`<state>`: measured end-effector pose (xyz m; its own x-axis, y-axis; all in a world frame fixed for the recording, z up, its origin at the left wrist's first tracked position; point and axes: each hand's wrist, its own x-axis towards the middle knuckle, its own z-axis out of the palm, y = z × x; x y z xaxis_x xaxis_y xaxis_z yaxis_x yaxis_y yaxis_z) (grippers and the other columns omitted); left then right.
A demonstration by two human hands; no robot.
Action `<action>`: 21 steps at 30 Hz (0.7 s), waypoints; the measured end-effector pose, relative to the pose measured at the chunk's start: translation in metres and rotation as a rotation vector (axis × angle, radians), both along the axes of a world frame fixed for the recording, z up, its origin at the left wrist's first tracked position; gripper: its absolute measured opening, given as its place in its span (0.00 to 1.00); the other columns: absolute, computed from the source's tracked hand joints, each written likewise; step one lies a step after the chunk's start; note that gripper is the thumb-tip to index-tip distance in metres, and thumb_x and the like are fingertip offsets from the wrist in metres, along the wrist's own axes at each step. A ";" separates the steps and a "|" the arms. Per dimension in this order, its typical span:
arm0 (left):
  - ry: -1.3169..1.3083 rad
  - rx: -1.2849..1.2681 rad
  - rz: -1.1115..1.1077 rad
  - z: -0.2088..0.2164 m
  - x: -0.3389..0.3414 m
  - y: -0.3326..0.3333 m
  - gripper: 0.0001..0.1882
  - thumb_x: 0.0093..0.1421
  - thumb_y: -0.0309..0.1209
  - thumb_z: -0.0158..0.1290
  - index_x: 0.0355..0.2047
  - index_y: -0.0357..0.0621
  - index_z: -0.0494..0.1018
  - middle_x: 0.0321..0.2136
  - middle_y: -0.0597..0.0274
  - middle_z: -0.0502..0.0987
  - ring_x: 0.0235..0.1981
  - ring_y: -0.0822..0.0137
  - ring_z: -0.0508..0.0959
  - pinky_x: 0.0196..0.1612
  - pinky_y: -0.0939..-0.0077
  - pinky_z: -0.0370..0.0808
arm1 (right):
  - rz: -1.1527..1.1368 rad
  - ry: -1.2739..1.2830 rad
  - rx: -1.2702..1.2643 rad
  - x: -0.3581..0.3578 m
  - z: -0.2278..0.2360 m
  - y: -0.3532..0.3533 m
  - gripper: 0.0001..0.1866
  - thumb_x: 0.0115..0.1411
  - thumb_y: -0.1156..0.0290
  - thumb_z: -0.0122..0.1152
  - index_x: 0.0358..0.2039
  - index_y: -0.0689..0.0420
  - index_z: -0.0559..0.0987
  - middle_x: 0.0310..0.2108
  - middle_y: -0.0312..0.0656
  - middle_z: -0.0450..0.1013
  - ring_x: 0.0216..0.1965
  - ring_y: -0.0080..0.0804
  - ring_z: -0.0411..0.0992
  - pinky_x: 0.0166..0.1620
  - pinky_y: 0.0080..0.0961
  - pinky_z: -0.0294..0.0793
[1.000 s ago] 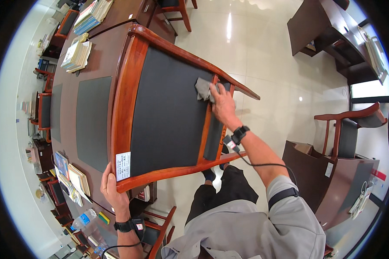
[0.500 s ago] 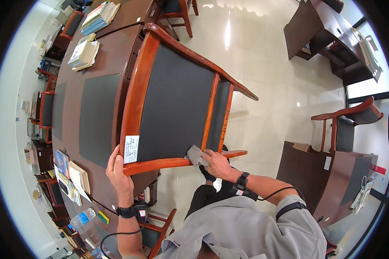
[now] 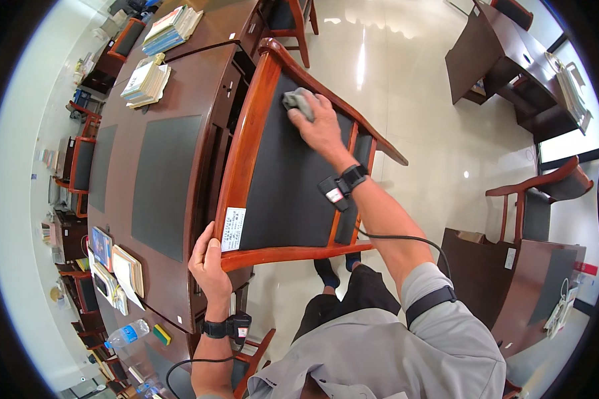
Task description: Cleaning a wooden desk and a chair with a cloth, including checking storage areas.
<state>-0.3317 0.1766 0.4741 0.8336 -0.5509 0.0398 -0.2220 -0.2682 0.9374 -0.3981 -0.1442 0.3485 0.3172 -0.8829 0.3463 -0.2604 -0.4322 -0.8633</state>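
A wooden chair (image 3: pixel 245 153) with a reddish-brown frame and a dark panel is tilted in front of me, beside the desk's edge. My left hand (image 3: pixel 209 263) grips the frame at its near left corner, next to a white label (image 3: pixel 233 229) on the panel. My right hand (image 3: pixel 320 126) holds a crumpled grey cloth (image 3: pixel 299 102) against the panel near its far end. The right forearm reaches across the panel and hides part of it.
A long brown desk (image 3: pixel 199 86) runs along the left, bearing stacks of papers (image 3: pixel 145 83), a plastic bottle (image 3: pixel 128 334) and a yellow-green sponge (image 3: pixel 162 334). Another desk (image 3: pixel 506 60) stands far right. A second chair (image 3: pixel 536 199) and a low desk (image 3: pixel 539 279) are at right.
My right hand has moved the cloth from the chair's near edge up to the panel's far end. The chair has shifted slightly right in view, with my left hand still on its corner.
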 end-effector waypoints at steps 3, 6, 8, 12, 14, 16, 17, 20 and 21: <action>0.034 -0.011 0.033 0.003 -0.004 0.003 0.19 0.65 0.28 0.45 0.53 0.30 0.74 0.46 0.54 0.79 0.44 0.68 0.77 0.51 0.74 0.72 | 0.008 0.087 -0.060 0.001 0.013 0.047 0.22 0.51 0.63 0.69 0.48 0.51 0.79 0.59 0.53 0.63 0.54 0.55 0.66 0.52 0.44 0.71; 0.019 0.011 0.020 -0.001 0.004 0.006 0.19 0.65 0.28 0.45 0.53 0.31 0.73 0.46 0.54 0.79 0.44 0.68 0.77 0.52 0.73 0.72 | 0.214 0.041 -0.168 -0.032 0.002 0.108 0.21 0.47 0.72 0.68 0.45 0.50 0.80 0.58 0.52 0.65 0.54 0.54 0.66 0.51 0.45 0.71; 0.044 -0.010 0.009 -0.004 0.010 0.006 0.19 0.65 0.28 0.45 0.53 0.31 0.73 0.46 0.54 0.78 0.45 0.68 0.77 0.52 0.73 0.72 | 0.428 0.077 -0.204 -0.063 -0.009 0.158 0.21 0.46 0.75 0.68 0.43 0.51 0.81 0.56 0.52 0.66 0.54 0.53 0.67 0.52 0.44 0.71; 0.049 -0.011 0.006 -0.004 0.010 0.007 0.19 0.65 0.28 0.45 0.53 0.31 0.73 0.47 0.53 0.78 0.46 0.68 0.77 0.52 0.73 0.71 | 0.644 0.028 -0.041 -0.100 -0.030 0.213 0.23 0.42 0.78 0.70 0.42 0.51 0.81 0.55 0.52 0.67 0.54 0.50 0.68 0.53 0.41 0.72; 0.045 0.002 0.020 -0.003 0.009 0.009 0.19 0.65 0.28 0.45 0.53 0.30 0.73 0.47 0.53 0.78 0.46 0.68 0.77 0.52 0.73 0.72 | 0.604 0.054 -0.077 -0.094 -0.033 0.193 0.23 0.42 0.79 0.70 0.42 0.51 0.81 0.54 0.52 0.67 0.54 0.50 0.68 0.54 0.40 0.72; 0.059 -0.004 0.011 -0.004 0.007 0.008 0.19 0.65 0.28 0.45 0.53 0.30 0.73 0.47 0.53 0.78 0.46 0.68 0.77 0.52 0.73 0.72 | 0.428 0.026 -0.135 -0.080 -0.025 0.161 0.24 0.41 0.80 0.70 0.43 0.52 0.81 0.54 0.53 0.68 0.55 0.52 0.68 0.55 0.39 0.71; 0.068 -0.010 0.017 -0.004 0.007 0.010 0.19 0.65 0.28 0.45 0.53 0.30 0.73 0.47 0.53 0.78 0.46 0.68 0.77 0.52 0.73 0.72 | 0.352 0.002 -0.174 -0.070 -0.024 0.139 0.22 0.43 0.79 0.68 0.42 0.52 0.81 0.53 0.54 0.69 0.53 0.53 0.70 0.52 0.41 0.72; 0.060 -0.024 0.012 -0.003 0.005 0.006 0.19 0.65 0.27 0.45 0.53 0.30 0.73 0.46 0.53 0.78 0.45 0.68 0.77 0.52 0.73 0.72 | 0.059 0.057 -0.082 -0.038 -0.024 0.065 0.16 0.51 0.74 0.64 0.43 0.52 0.82 0.52 0.52 0.69 0.50 0.51 0.71 0.50 0.40 0.73; 0.074 -0.038 0.007 -0.003 0.004 0.004 0.19 0.65 0.28 0.45 0.53 0.30 0.73 0.46 0.53 0.78 0.45 0.67 0.77 0.51 0.73 0.72 | -0.022 0.064 -0.048 -0.028 -0.031 0.038 0.14 0.55 0.71 0.62 0.43 0.51 0.82 0.50 0.51 0.70 0.48 0.52 0.72 0.48 0.40 0.74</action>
